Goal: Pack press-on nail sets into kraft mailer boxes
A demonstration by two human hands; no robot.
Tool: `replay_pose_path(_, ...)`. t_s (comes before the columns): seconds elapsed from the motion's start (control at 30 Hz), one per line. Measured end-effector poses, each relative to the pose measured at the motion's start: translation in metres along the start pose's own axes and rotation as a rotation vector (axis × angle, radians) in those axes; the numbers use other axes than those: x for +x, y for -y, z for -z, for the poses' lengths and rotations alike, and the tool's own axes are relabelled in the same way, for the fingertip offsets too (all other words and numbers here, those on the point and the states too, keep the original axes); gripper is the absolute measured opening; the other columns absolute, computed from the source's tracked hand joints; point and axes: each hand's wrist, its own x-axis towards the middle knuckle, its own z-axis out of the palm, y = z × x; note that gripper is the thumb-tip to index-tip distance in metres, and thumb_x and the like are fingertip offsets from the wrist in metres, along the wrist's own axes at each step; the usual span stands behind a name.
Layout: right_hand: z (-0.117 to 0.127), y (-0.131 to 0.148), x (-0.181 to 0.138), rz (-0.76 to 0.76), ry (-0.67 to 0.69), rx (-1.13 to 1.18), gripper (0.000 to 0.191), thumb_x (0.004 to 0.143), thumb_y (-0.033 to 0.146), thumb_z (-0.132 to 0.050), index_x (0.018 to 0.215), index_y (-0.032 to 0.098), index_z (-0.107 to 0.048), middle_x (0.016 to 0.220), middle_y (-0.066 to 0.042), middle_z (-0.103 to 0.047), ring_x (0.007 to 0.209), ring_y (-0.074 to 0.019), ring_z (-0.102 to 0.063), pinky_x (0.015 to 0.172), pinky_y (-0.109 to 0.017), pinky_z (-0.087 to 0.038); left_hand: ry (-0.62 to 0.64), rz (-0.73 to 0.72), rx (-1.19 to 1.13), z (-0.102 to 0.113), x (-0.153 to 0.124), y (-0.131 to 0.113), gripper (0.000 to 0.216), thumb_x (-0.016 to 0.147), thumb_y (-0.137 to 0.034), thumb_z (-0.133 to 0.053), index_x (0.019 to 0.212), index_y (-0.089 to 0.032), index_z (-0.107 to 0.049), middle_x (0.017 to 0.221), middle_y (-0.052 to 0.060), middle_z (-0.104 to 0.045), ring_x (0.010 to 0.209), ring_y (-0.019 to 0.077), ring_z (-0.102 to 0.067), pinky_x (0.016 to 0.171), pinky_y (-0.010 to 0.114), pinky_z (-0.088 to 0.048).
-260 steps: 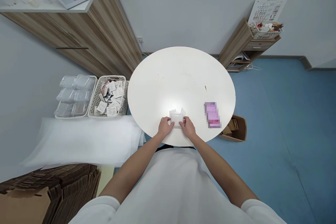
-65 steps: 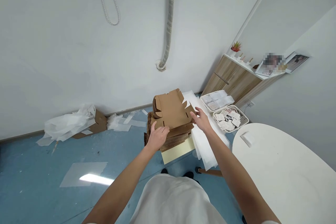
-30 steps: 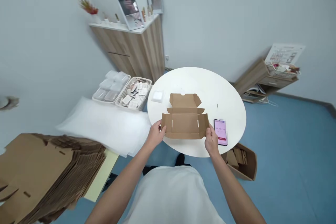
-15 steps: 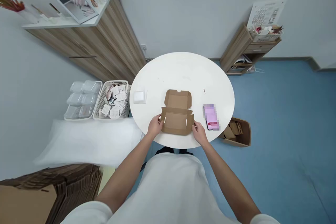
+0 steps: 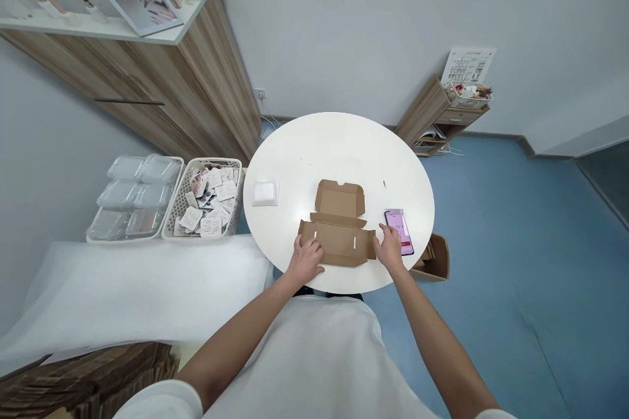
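Note:
A brown cardboard mailer box (image 5: 337, 242) lies unfolded on the round white table, its lid panel (image 5: 340, 199) pointing away from me. Two narrow white slots show in its base panel. My left hand (image 5: 305, 260) rests on the near left corner of the cardboard, fingers spread. At the right side flap, my right hand (image 5: 389, 246) touches the edge with its fingers apart and bent. Just beyond that hand lies a phone (image 5: 405, 239) with a lit pink screen.
On the white table (image 5: 339, 137) sits a small white packet (image 5: 265, 193) at left. Left of the table are a basket of cards (image 5: 209, 203), a tray of clear boxes (image 5: 137, 196) and white sheeting (image 5: 157, 288). A cardboard bin (image 5: 439, 262) stands at the right.
The box's side flaps now lie spread outward and the base is flatter. My left hand has moved onto the cardboard, and my right hand has shifted outward toward the phone.

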Motion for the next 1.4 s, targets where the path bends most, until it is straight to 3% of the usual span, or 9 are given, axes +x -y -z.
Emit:
replay_pose_path(0.13,0.006,0.028,0.029,0.106,0.153,-0.116,0.033,0.076,0.024,-0.042,0.107,0.021,-0.054,0.11,-0.01,-0.053,0.103,-0.0257,-0.045,0.084,-0.04,-0.034,0.055,0.01,-0.002,-0.008,0.007,0.0,0.013,0.07,-0.014,-0.055,0.08,-0.02,-0.06,0.08,0.005,-0.061,0.086,0.0227,-0.055,0.099,0.054,-0.005)
replay_pose_path(0.27,0.001,0.046,0.051,0.08,0.34,-0.173,0.033,0.075,0.026,-0.047,0.108,0.023,-0.052,0.104,-0.008,-0.059,0.099,-0.0238,-0.049,0.082,-0.038,-0.035,0.051,0.042,-0.035,-0.016,0.01,-0.001,0.025,0.07,-0.002,-0.043,0.073,-0.02,-0.06,0.07,0.004,-0.061,0.071,0.0195,-0.058,0.1,0.051,-0.003)
replay_pose_path(0.6,-0.014,0.038,0.082,0.121,0.513,0.069,0.044,0.072,0.021,-0.051,0.116,0.02,-0.047,0.105,-0.005,-0.059,0.093,-0.0169,-0.054,0.08,-0.031,-0.037,0.157,0.136,0.069,-0.02,0.021,-0.01,0.034,0.069,0.005,-0.035,0.08,-0.018,-0.058,0.073,0.005,-0.062,0.068,0.018,-0.06,0.096,0.045,-0.016)
replay_pose_path(0.87,-0.02,0.031,0.075,0.24,0.368,0.004,0.04,0.075,0.005,-0.036,0.101,0.026,-0.057,0.096,-0.001,-0.063,0.089,-0.0176,-0.054,0.081,-0.034,-0.031,0.226,0.324,0.011,-0.021,0.039,-0.022,0.041,0.07,0.006,-0.031,0.101,-0.015,-0.048,0.107,0.013,-0.051,0.074,0.0184,-0.059,0.072,0.035,-0.041)
replay_pose_path(0.97,-0.023,0.024,0.07,0.31,0.317,-0.066,0.04,0.077,0.006,-0.033,0.098,0.026,-0.061,0.09,-0.005,-0.063,0.086,-0.0204,-0.051,0.079,-0.034,-0.03,0.139,0.377,-0.016,-0.016,0.048,-0.022,0.05,0.071,0.0,-0.037,0.118,-0.016,-0.037,0.126,0.017,-0.036,0.096,0.0233,-0.053,0.074,0.035,-0.042)
replay_pose_path(1.07,-0.025,0.02,0.068,0.374,0.299,-0.082,0.042,0.078,0.005,-0.031,0.099,0.026,-0.061,0.087,-0.007,-0.062,0.084,-0.0217,-0.049,0.079,-0.035,-0.029,0.067,0.319,0.062,-0.008,0.056,-0.019,0.072,0.068,-0.008,-0.049,0.132,-0.018,-0.018,0.14,0.016,-0.018,0.122,0.0304,-0.029,0.088,0.04,-0.036)
replay_pose_path(1.2,-0.027,0.018,0.065,0.429,0.294,-0.07,0.044,0.078,0.004,-0.03,0.103,0.026,-0.059,0.089,-0.007,-0.06,0.087,-0.0221,-0.046,0.082,-0.036,-0.028,0.148,0.186,0.23,0.0,0.067,-0.01,0.09,0.06,-0.016,-0.056,0.137,-0.016,-0.009,0.144,0.013,-0.012,0.131,0.0317,-0.001,0.101,0.048,-0.013)
replay_pose_path(1.3,-0.025,0.02,0.059,0.447,0.31,-0.093,0.044,0.078,0.004,-0.031,0.105,0.026,-0.057,0.093,-0.008,-0.058,0.092,-0.0224,-0.045,0.083,-0.036,-0.029,0.194,0.167,0.283,0.0,0.071,-0.005,0.093,0.056,-0.015,-0.057,0.136,-0.014,-0.011,0.143,0.014,-0.016,0.131,0.0316,0.002,0.101,0.052,-0.005)
replay_pose_path(1.4,-0.017,0.025,0.049,0.402,0.227,-0.121,0.038,0.08,0.011,-0.035,0.109,0.026,-0.054,0.111,-0.011,-0.051,0.107,-0.0265,-0.038,0.088,-0.042,-0.026,0.187,0.167,0.273,-0.002,0.071,-0.004,0.091,0.055,-0.013,-0.057,0.135,-0.013,-0.015,0.14,0.015,-0.023,0.131,0.0311,-0.002,0.101,0.053,-0.003)
